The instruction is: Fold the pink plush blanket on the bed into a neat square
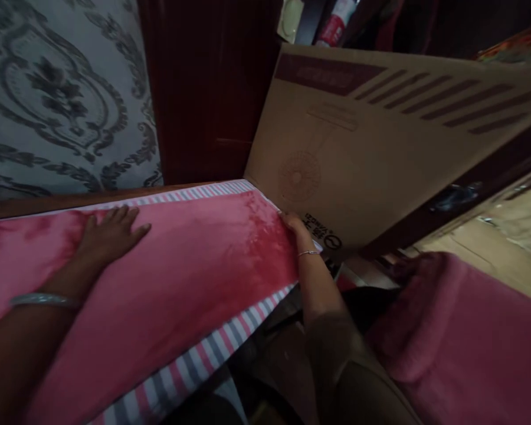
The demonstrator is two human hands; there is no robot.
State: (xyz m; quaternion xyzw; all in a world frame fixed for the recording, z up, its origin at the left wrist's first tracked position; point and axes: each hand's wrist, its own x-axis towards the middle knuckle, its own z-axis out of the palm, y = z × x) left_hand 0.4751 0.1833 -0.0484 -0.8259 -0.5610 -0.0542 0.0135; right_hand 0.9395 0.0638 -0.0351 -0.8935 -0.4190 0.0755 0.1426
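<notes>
A pink plush cloth [181,248] with a pink, grey and white striped border [203,357] lies spread over a long narrow surface. My left hand [110,233] rests flat on its left part, fingers spread, a bangle on the wrist. At the cloth's right end, my right hand [294,227] is at the edge beside a large cardboard box [380,141]. A thin bracelet is on that wrist. The fingers of this hand are bent down and mostly hidden, so whether they grip the edge does not show. The plush looks darker and ruffled near the right hand.
Patterned wallpaper [66,100] and a dark red wooden panel [199,88] stand behind the cloth. Another pink plush piece [469,342] is folded at the lower right. A red and white container [336,23] shows above the box. Light flooring [482,242] lies at the far right.
</notes>
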